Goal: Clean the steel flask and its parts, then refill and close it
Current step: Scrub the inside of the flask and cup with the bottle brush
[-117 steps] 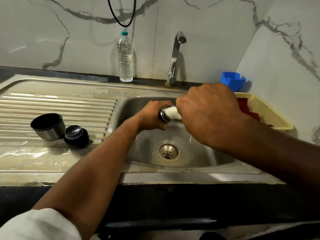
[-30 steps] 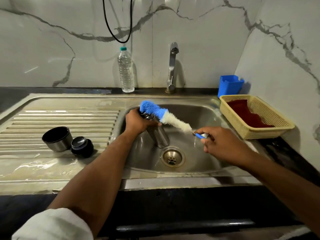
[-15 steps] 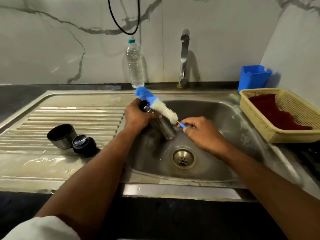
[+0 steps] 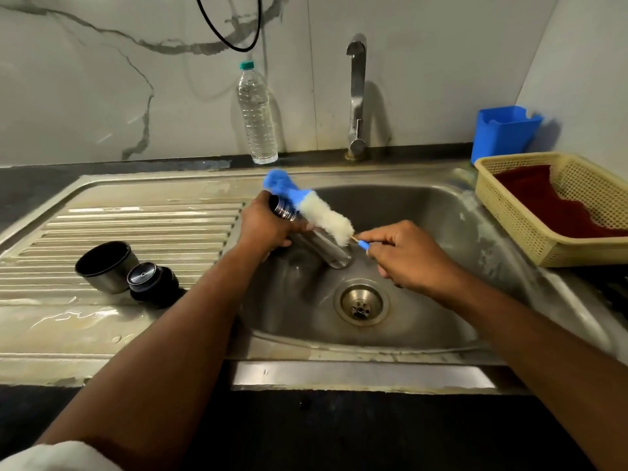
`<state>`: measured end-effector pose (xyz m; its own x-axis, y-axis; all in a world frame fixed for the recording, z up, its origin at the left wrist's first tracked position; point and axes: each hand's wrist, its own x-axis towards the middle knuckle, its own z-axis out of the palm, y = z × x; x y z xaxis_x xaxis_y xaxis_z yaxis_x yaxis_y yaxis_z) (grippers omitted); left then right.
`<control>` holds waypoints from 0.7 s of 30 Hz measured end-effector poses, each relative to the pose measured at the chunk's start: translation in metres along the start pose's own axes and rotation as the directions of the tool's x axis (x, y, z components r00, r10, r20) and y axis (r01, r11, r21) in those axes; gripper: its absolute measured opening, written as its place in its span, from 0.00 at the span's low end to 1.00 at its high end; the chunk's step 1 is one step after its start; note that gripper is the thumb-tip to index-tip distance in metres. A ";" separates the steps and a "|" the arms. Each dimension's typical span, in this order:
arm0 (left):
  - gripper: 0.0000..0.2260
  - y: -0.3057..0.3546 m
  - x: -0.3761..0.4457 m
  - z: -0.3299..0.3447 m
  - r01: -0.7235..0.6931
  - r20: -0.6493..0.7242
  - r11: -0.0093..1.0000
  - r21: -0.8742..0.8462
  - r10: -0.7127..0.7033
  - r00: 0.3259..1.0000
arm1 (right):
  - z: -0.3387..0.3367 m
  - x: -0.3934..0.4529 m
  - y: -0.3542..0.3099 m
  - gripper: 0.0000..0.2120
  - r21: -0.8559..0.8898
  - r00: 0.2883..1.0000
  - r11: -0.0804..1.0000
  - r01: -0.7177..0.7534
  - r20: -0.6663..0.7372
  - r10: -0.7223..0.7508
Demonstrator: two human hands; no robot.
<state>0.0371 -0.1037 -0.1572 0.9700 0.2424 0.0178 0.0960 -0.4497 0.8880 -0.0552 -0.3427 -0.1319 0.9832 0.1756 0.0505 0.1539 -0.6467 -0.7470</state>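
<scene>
My left hand [image 4: 263, 227] grips the steel flask [image 4: 326, 246] near its open neck, tilted over the sink basin [image 4: 424, 239] with its base pointing down and right. My right hand [image 4: 404, 254] pinches the thin blue handle of a bottle brush [image 4: 312, 209]. The brush's blue and white bristle head lies outside the flask, along its upper side, with the blue tip past the mouth. The flask's steel cup [image 4: 107, 266] and black stopper [image 4: 151, 282] sit on the draining board at the left.
A plastic water bottle [image 4: 256, 113] stands behind the sink, left of the tap [image 4: 356, 93]. A blue holder [image 4: 504, 132] and a yellow basket [image 4: 509, 212] holding a red cloth stand at the right. The drain [image 4: 362, 304] lies under my hands. The draining board is wet.
The brush was inside the flask 3.9 s ago; it has been drawn out and now lies along the flask's outside. Since half a second ago hardly anything moved.
</scene>
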 end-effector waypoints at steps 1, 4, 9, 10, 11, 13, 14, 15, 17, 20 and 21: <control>0.33 -0.001 0.000 0.000 0.005 0.011 1.000 0.011 -0.005 1.000 | 0.000 0.001 -0.001 0.16 0.001 1.000 1.000 0.001 0.001 -0.001; 0.33 0.001 -0.002 0.001 -0.012 0.057 0.991 0.135 0.004 0.998 | -0.003 0.006 0.014 0.11 -0.248 0.994 0.963 -0.106 -0.019 0.105; 0.28 0.001 -0.003 0.007 -0.062 0.097 0.966 0.250 0.039 0.995 | -0.018 -0.002 0.021 0.13 -0.441 0.983 0.880 -0.175 -0.035 0.178; 0.28 0.000 -0.003 0.008 -0.068 0.102 0.968 0.241 0.045 0.994 | -0.018 -0.003 0.017 0.12 -0.344 0.993 0.932 -0.116 -0.022 0.115; 0.27 -0.002 -0.002 0.008 -0.057 0.103 0.974 0.218 0.035 0.994 | -0.016 -0.004 0.013 0.12 -0.230 0.998 0.972 -0.057 0.009 0.061; 0.25 -0.004 -0.001 0.008 -0.005 0.094 0.986 0.168 -0.011 0.996 | -0.014 -0.003 0.006 0.14 -0.058 0.998 0.998 -0.020 0.059 0.024; 0.24 -0.004 -0.001 0.008 0.019 0.090 0.988 0.150 -0.032 0.995 | -0.015 -0.002 0.008 0.14 -0.060 0.996 0.997 -0.052 0.067 0.056; 0.23 -0.004 -0.001 0.009 0.033 0.089 0.990 0.138 -0.045 0.995 | -0.016 -0.001 0.012 0.14 -0.100 0.993 0.990 -0.097 0.065 0.103; 0.22 -0.003 0.000 0.010 0.046 0.088 0.990 0.132 -0.058 0.994 | -0.022 0.000 0.022 0.13 -0.239 0.976 0.950 -0.200 0.038 0.215; 0.23 -0.005 0.002 0.011 0.063 0.082 0.992 0.113 -0.073 0.994 | -0.024 -0.002 0.024 0.11 -0.344 0.976 0.917 -0.202 0.010 0.219; 0.24 -0.007 0.005 0.010 0.067 0.078 0.992 0.109 -0.076 0.994 | -0.021 0.000 0.022 0.11 -0.280 0.986 0.948 -0.151 0.030 0.166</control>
<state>0.0431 -0.1079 -0.1683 0.9745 0.2076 -0.0854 0.1844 -0.5236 0.8318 -0.0497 -0.3723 -0.1340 0.9916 0.0884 -0.0943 0.0251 -0.8473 -0.5306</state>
